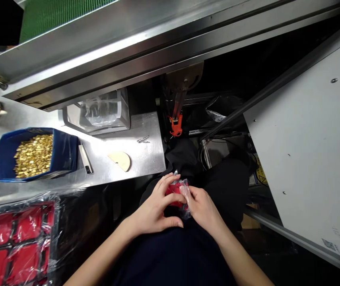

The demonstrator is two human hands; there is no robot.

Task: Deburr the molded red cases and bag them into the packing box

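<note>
Over my lap, a small red part point(172, 190) sits between my two hands, with clear plastic film point(184, 190) around its right side. My left hand point(154, 206) curls over the red part from the left, fingers bent on top of it and thumb stretched below. From the right, my right hand point(204, 208) pinches the clear film. A small shiny metal tip point(175, 172) shows just beyond my left fingertips. The underside of the red part is hidden.
A blue bin point(65, 153) of small brass pieces stands on the metal table point(146, 161), near a white-and-black tool point(85, 159), a pale half-disc point(120, 160) and a grey bin point(125, 109). Red parts point(23, 262) fill a film-lined crate. The conveyor frame point(128, 51) crosses ahead; a white panel point(309, 143) stands right.
</note>
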